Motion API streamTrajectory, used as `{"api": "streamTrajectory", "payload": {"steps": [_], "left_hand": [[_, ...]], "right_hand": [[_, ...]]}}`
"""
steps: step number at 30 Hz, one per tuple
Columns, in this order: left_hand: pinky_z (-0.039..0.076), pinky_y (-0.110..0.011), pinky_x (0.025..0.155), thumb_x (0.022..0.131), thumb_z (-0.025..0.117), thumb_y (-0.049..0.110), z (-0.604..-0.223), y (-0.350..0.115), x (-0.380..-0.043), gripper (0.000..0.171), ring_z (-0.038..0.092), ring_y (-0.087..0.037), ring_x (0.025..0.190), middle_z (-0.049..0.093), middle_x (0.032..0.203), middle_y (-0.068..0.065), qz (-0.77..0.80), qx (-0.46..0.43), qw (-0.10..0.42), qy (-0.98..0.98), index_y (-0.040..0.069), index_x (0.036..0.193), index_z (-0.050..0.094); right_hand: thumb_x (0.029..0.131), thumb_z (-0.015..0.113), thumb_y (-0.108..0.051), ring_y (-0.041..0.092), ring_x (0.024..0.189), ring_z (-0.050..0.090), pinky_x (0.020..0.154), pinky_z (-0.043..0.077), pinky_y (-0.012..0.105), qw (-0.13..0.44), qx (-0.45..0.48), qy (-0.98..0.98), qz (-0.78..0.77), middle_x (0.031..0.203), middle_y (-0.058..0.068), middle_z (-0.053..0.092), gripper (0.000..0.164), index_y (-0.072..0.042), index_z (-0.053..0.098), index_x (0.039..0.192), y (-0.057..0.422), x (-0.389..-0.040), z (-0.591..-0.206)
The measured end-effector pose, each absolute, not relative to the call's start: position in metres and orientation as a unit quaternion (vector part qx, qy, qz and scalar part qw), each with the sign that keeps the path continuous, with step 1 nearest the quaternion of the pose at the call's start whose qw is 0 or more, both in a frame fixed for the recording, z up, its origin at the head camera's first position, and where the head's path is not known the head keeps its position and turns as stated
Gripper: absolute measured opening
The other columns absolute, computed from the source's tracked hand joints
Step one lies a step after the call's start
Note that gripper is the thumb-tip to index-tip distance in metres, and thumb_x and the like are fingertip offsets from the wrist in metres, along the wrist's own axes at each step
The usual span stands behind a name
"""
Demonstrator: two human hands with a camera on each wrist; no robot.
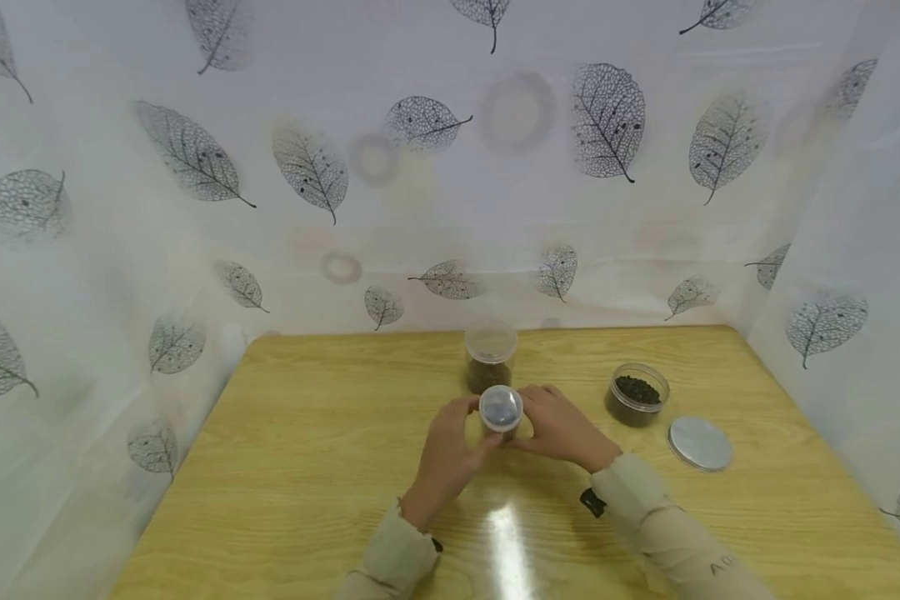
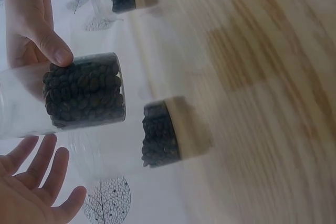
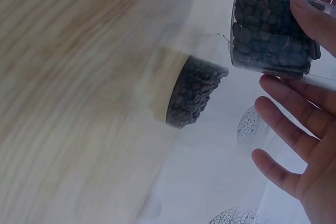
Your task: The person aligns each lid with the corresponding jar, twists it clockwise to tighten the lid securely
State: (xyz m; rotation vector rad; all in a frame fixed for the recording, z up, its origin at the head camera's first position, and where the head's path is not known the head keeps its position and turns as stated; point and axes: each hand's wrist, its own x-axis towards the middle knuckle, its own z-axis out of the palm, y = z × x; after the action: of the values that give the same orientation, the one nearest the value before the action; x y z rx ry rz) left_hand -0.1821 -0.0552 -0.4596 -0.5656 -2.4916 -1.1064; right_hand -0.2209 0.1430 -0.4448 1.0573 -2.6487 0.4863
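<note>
A clear jar (image 1: pixel 501 408) of dark coffee beans (image 2: pixel 86 93) is held upright between both hands, its base above the table. Its round top looks grey inside a pale rim. My left hand (image 1: pixel 450 446) holds it from the left, thumb and forefinger near the rim; in the left wrist view its other fingers (image 2: pixel 52 174) spread beside the jar. Gripping from the right, my right hand (image 1: pixel 562 427) lays its thumb across the bean-filled part, as the right wrist view shows, with fingers (image 3: pixel 289 103) along the other side.
Behind the held jar stands a taller clear jar (image 1: pixel 491 358), partly filled with beans. To the right are a low open jar (image 1: pixel 636 396) of dark beans and a flat silver lid (image 1: pixel 700 443). A leaf-patterned sheet (image 1: pixel 435 208) hangs behind the wooden table (image 1: pixel 307 450).
</note>
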Motion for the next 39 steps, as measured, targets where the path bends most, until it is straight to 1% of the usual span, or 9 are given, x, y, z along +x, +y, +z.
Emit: {"api": "streamTrajectory", "payload": {"steps": [5,10,13,16,20,24,29,33,39], "left_hand": [[0.049,-0.04,0.092,0.078,0.076,0.026,-0.46,-0.066,-0.187,0.052,0.058,-0.021,0.107,0.062,0.117,-0.007,-0.393,-0.199,0.201,-0.875,0.006,0.121,0.054],[0.048,-0.042,0.092,0.08,0.074,0.028,-0.457,-0.078,-0.19,0.053,0.058,-0.023,0.107,0.062,0.116,-0.009,-0.386,-0.188,0.221,-0.876,0.005,0.122,0.054],[0.049,-0.043,0.092,0.08,0.073,0.028,-0.454,-0.085,-0.193,0.052,0.058,-0.025,0.107,0.062,0.116,-0.011,-0.391,-0.176,0.227,-0.875,0.003,0.122,0.053],[0.049,-0.043,0.089,0.081,0.072,0.027,-0.451,-0.091,-0.194,0.051,0.058,-0.026,0.105,0.062,0.114,-0.013,-0.397,-0.162,0.232,-0.873,0.002,0.122,0.054],[0.049,-0.044,0.089,0.082,0.071,0.026,-0.451,-0.099,-0.196,0.051,0.057,-0.026,0.104,0.061,0.114,-0.014,-0.403,-0.134,0.229,-0.876,0.001,0.122,0.054],[0.049,-0.045,0.089,0.082,0.071,0.026,-0.451,-0.108,-0.198,0.05,0.057,-0.029,0.104,0.061,0.114,-0.016,-0.401,-0.116,0.227,-0.88,0.0,0.122,0.053],[0.049,-0.048,0.087,0.084,0.069,0.023,-0.448,-0.119,-0.201,0.049,0.057,-0.033,0.103,0.06,0.116,-0.019,-0.4,-0.112,0.24,-0.877,-0.003,0.122,0.052],[0.049,-0.049,0.087,0.085,0.067,0.024,-0.447,-0.127,-0.204,0.049,0.057,-0.036,0.103,0.059,0.118,-0.021,-0.404,-0.104,0.242,-0.876,-0.005,0.122,0.051],[0.049,-0.048,0.089,0.085,0.068,0.023,-0.447,-0.14,-0.212,0.049,0.057,-0.034,0.104,0.059,0.119,-0.021,-0.409,-0.074,0.227,-0.881,-0.005,0.122,0.051]], "right_hand": [[0.067,0.081,-0.04,0.022,0.103,0.062,0.094,0.046,0.05,0.107,0.359,-0.91,0.177,0.111,0.002,0.068,0.068,-0.013,0.057,0.126,0.129,-0.227,-0.44],[0.071,0.078,-0.041,0.02,0.106,0.062,0.094,0.046,0.048,0.099,0.365,-0.908,0.183,0.116,0.0,0.066,0.065,-0.015,0.056,0.127,0.115,-0.234,-0.437],[0.073,0.076,-0.042,0.019,0.107,0.061,0.095,0.046,0.047,0.105,0.372,-0.903,0.19,0.116,-0.002,0.066,0.061,-0.017,0.058,0.125,0.106,-0.239,-0.434],[0.074,0.075,-0.04,0.018,0.105,0.062,0.094,0.047,0.046,0.119,0.376,-0.901,0.181,0.115,-0.001,0.067,0.057,-0.016,0.059,0.122,0.097,-0.242,-0.432],[0.075,0.074,-0.036,0.019,0.103,0.062,0.096,0.046,0.046,0.128,0.377,-0.904,0.157,0.112,0.002,0.067,0.054,-0.012,0.058,0.122,0.087,-0.244,-0.431],[0.078,0.072,-0.033,0.021,0.101,0.062,0.095,0.046,0.046,0.119,0.371,-0.909,0.145,0.11,0.003,0.067,0.053,-0.011,0.055,0.124,0.076,-0.245,-0.429],[0.082,0.069,-0.032,0.02,0.099,0.062,0.094,0.046,0.043,0.107,0.369,-0.912,0.145,0.108,0.004,0.067,0.046,-0.012,0.056,0.121,0.061,-0.251,-0.427],[0.084,0.067,-0.031,0.019,0.099,0.063,0.094,0.048,0.041,0.093,0.368,-0.915,0.138,0.108,0.003,0.068,0.044,-0.013,0.055,0.123,0.048,-0.258,-0.427],[0.086,0.065,-0.031,0.02,0.095,0.065,0.088,0.049,0.041,0.079,0.365,-0.919,0.128,0.105,0.007,0.069,0.043,-0.012,0.055,0.123,0.03,-0.268,-0.429]]}}
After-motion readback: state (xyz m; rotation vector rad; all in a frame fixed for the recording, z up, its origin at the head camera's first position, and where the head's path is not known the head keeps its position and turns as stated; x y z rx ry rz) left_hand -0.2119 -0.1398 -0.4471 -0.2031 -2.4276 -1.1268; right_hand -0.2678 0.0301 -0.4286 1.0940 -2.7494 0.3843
